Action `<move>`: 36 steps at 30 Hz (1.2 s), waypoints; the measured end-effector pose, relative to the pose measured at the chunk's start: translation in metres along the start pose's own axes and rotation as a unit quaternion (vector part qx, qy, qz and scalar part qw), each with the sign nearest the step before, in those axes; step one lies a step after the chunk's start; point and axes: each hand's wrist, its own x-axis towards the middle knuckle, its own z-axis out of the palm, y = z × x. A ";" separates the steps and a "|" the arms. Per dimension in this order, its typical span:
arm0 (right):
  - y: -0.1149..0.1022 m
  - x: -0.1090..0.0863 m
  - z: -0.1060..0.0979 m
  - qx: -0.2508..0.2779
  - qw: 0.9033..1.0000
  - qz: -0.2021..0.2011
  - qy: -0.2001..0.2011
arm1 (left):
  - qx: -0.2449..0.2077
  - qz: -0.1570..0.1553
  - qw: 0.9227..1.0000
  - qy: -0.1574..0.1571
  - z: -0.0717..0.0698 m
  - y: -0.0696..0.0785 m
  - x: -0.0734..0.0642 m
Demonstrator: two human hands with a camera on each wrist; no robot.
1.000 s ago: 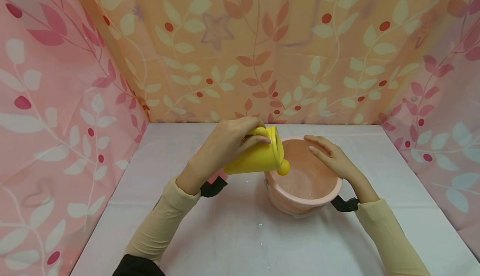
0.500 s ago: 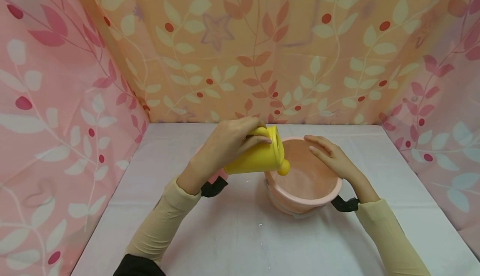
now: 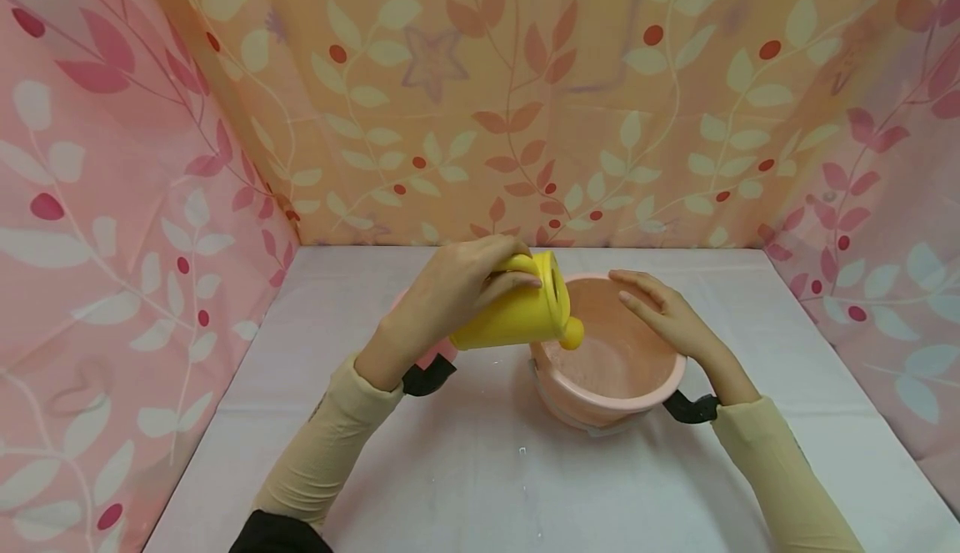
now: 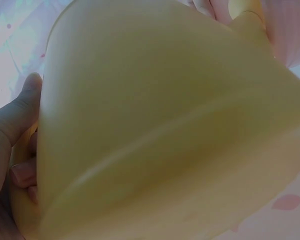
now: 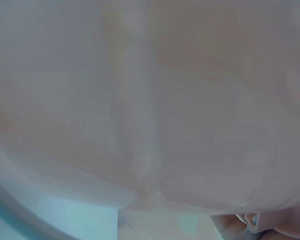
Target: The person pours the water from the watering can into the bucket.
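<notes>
My left hand [image 3: 468, 278] grips the handle of a yellow watering can [image 3: 513, 319]. The can is tipped to the right, its round spout end over the left inner side of a pink bucket [image 3: 577, 394]. In the left wrist view the watering can [image 4: 155, 115] fills most of the picture, with the thumb and fingers at its left side. My right hand [image 3: 667, 315] holds the bucket's back right rim, thumb on the inner side and fingers along the rim. The bucket wall [image 5: 215, 150] hides that hand in the right wrist view. Wet marks show inside the bucket.
A pink object [image 3: 437, 351] shows partly behind the left wrist. Small water drops [image 3: 522, 450] dot the white tabletop [image 3: 450, 486]. Floral curtains [image 3: 525, 119] enclose the back and sides. Black straps [image 3: 429, 376] circle both wrists.
The watering can has shifted very slightly to the right over the bucket. Both hands otherwise keep their places.
</notes>
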 end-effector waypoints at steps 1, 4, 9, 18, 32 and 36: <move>0.000 0.000 0.000 0.000 1.000 0.000 -0.001 | -0.001 0.000 1.000 0.001 0.000 0.000 0.000; -0.011 -0.002 -0.002 -0.001 1.000 0.000 -0.006 | -0.003 0.001 1.000 0.002 0.000 0.000 -0.001; -0.010 -0.001 -0.001 0.001 1.000 0.001 -0.003 | 0.000 0.002 1.000 0.005 0.001 -0.001 -0.001; 0.000 0.000 0.000 0.000 1.000 -0.002 -0.001 | -0.006 0.000 1.000 0.007 0.002 -0.002 -0.003; 0.002 -0.001 0.002 0.009 1.000 0.021 -0.001 | -0.056 -0.027 0.998 0.024 0.003 -0.009 -0.016; 0.001 -0.001 0.001 0.009 1.000 0.022 -0.001 | -0.064 -0.041 0.997 0.023 0.003 -0.012 -0.020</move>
